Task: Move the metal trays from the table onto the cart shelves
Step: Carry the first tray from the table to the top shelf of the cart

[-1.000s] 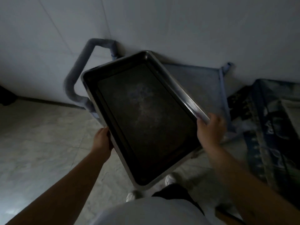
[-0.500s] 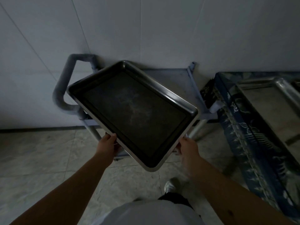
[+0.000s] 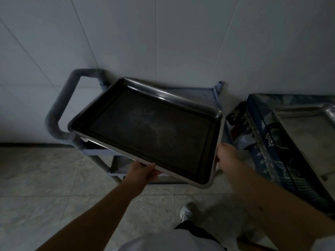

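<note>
I hold a dark rectangular metal tray [image 3: 150,131] with a shiny rim in both hands, above the grey cart [image 3: 203,94]. My left hand [image 3: 142,172] grips its near long edge from below. My right hand [image 3: 226,156] grips the right short edge near the front corner. The tray hangs slightly tilted and covers most of the cart's top shelf. A second, lighter metal tray [image 3: 306,134] lies on the table [image 3: 261,124] at the right, which wears a blue patterned cloth.
The cart's tubular handle [image 3: 59,109] curves out at the left, against a white panelled wall [image 3: 163,37]. A lower cart shelf [image 3: 117,165] shows under the tray. The tiled floor [image 3: 45,187] and my shoe [image 3: 186,211] lie below.
The tray has swung from a steep diagonal to nearly level and lined up over the cart's top shelf. My right hand shifted to the tray's right edge; the view turned right toward the table.
</note>
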The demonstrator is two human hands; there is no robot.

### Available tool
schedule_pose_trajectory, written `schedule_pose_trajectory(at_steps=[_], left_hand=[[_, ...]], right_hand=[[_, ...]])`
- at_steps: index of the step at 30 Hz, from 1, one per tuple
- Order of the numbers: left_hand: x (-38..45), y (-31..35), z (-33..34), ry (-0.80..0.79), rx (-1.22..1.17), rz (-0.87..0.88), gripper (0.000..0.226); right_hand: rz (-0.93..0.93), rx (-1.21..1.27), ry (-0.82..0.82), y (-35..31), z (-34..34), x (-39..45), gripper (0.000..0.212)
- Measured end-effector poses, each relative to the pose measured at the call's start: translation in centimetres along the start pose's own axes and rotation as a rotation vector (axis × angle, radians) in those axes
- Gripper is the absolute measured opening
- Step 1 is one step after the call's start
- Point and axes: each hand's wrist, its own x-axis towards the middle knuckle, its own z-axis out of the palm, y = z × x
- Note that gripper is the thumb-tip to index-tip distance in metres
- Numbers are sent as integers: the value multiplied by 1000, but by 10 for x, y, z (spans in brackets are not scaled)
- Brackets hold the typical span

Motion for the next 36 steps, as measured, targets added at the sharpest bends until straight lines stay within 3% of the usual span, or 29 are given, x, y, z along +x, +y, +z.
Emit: schedule_pose_trajectory(at_steps=[4, 8, 23, 29, 32, 36], left_hand=[[17, 5, 34, 36, -129, -65, 18], [37, 4, 69, 91, -172, -93, 18], [96, 21, 148, 289, -251, -236, 23], [87, 25, 143, 287, 68, -233, 32], [75, 35, 133, 199, 295, -242, 36], [54, 44, 102, 55, 632, -94, 35]], right_hand=[[-133, -231, 35, -39, 6, 43, 30], [-257, -445, 52, -72, 13, 78, 26], [-469, -463, -17, -143, 28, 160, 27], [-512, -494, -15, -140, 26, 163, 33], [-539, -578, -62, -137, 21, 148, 35], [-758, -686, -56, -102, 17, 93, 53]])
